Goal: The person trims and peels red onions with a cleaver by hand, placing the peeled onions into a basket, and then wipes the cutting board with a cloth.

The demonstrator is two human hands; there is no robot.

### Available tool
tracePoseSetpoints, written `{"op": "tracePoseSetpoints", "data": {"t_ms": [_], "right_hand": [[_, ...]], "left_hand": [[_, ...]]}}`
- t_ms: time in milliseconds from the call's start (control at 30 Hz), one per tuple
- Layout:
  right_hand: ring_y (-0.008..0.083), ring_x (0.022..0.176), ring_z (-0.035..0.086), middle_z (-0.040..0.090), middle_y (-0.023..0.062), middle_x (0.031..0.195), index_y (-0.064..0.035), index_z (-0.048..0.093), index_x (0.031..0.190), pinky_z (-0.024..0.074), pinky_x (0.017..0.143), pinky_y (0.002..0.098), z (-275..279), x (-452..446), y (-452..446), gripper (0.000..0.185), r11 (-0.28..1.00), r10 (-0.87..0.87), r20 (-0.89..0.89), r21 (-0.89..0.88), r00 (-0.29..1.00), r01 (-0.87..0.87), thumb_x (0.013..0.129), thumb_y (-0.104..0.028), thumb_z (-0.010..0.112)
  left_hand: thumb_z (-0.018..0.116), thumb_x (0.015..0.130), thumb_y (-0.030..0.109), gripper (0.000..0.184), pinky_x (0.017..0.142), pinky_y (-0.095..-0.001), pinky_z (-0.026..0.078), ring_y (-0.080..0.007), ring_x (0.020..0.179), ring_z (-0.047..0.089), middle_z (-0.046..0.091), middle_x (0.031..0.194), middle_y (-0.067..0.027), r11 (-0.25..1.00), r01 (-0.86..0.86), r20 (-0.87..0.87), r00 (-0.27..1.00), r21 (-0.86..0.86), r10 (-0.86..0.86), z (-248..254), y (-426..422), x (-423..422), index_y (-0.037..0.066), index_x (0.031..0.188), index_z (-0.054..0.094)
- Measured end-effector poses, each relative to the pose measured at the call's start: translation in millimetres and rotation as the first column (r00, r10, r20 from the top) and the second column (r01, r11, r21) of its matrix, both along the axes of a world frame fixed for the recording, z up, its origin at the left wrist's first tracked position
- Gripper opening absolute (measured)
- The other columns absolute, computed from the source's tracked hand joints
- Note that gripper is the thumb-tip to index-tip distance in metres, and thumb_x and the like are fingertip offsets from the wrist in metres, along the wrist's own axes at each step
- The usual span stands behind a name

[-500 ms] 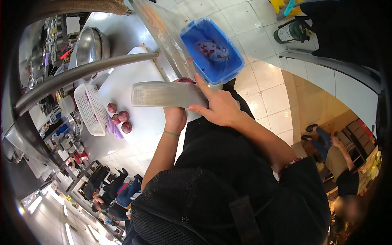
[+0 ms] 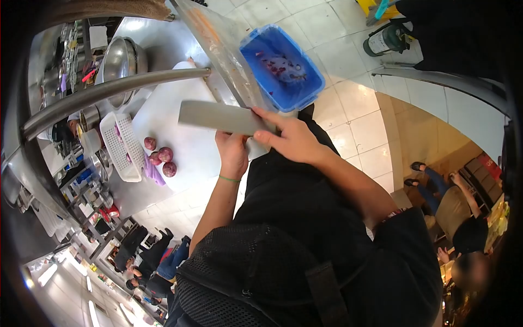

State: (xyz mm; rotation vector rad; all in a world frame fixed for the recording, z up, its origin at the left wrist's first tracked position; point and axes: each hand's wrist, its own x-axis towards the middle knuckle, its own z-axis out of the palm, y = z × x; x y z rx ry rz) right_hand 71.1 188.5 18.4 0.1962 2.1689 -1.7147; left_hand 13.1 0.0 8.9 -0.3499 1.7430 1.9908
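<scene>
At the white board's (image 2: 190,144) edge, right hand (image 2: 293,139)'s fingers are clamping the cleaver (image 2: 212,117): likely heavy, stiff, best held by handle. Left hand (image 2: 232,155) is reaching behind it; fingers' grip, cannot tell. Onions (image 2: 165,154), probably slick, are lying leftward.

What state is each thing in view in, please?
Cleaver: held in the right hand, blade over the left hand.
Left hand: partly hidden by the blade; grasp unclear.
Four red onions: whole, loose on the white board.
Blue bin: open, scraps inside.
White basket: open-topped, some purple pieces inside.
Metal bowls: stacked.
</scene>
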Motion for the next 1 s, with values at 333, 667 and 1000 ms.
{"op": "tracePoseSetpoints", "data": {"t_ms": [333, 667, 1000], "right_hand": [[0.0163, 0.059, 0.057, 0.059, 0.0014, 0.067, -0.0019, 0.048, 0.151, 0.0508, 0.060, 0.0336, -23.3, 3.9, -0.2, 0.069, 0.870, -0.312, 0.008, -0.399, 0.950, 0.289, 0.102, -0.049, 0.060], [0.0453, 0.070, 0.068, 0.066, 0.0258, 0.071, -0.0021, 0.030, 0.159, 0.0534, 0.068, 0.0502, 22.2, 5.9, 4.7, 0.098, 0.985, -0.003, -0.056, 0.173, 0.998, 0.012, 0.093, -0.067, 0.060], [0.0367, 0.064, 0.067, 0.064, 0.0227, 0.069, -0.0031, 0.046, 0.152, 0.0530, 0.066, 0.0439, 11.9, 10.4, 1.0, 0.085, 0.993, -0.122, -0.050, -0.005, 0.991, 0.122, 0.093, -0.061, 0.065]], "left_hand": [[0.064, 0.098, 0.008, 0.035, 0.085, -0.0331, 0.055, -0.0178, 0.102, 0.067, 0.068, 0.118, -0.0115, 0.994, -0.035, 0.170, 0.985, 0.102, 0.017, 8.2, 5.2, -8.1, 0.000, 0.130, 0.053], [0.064, 0.098, 0.007, 0.035, 0.098, -0.0359, 0.052, -0.0191, 0.112, 0.063, 0.065, 0.123, -0.0077, 0.992, 0.038, 0.022, 0.999, 0.122, -0.041, 2.6, 7.3, -2.9, 0.003, 0.132, 0.056], [0.069, 0.095, 0.006, 0.034, 0.092, -0.0346, 0.053, -0.0185, 0.105, 0.066, 0.067, 0.119, -0.0086, 0.998, 0.049, -0.016, 0.999, -0.043, -0.050, 2.6, 5.6, -4.1, 0.000, 0.127, 0.058]]}}
